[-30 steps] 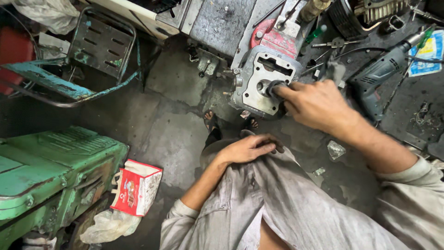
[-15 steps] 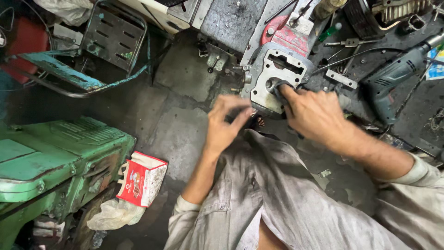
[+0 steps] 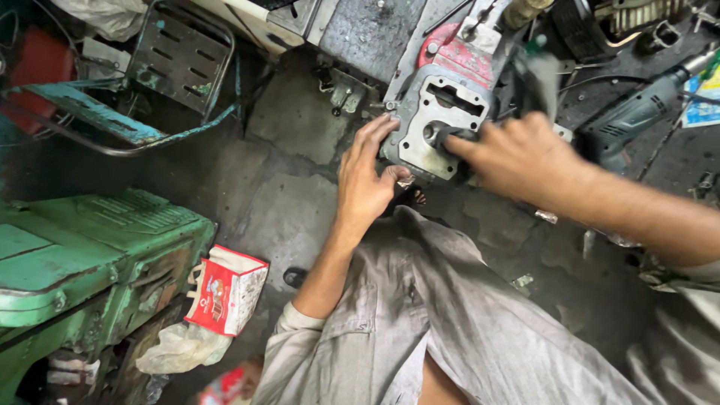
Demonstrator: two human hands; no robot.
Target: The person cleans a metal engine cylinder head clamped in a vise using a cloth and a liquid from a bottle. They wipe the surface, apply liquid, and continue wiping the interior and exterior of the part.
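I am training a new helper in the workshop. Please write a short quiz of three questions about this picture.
1. True or false: the left hand touches the grey cast-metal housing with cut-out openings.
2. Which hand reaches into the housing's round opening? A) left B) right
3. Fill in: the red and white carton lies beside the large ____ metal machine.

Key: 1 true. 2 B, the right hand. 3 green.
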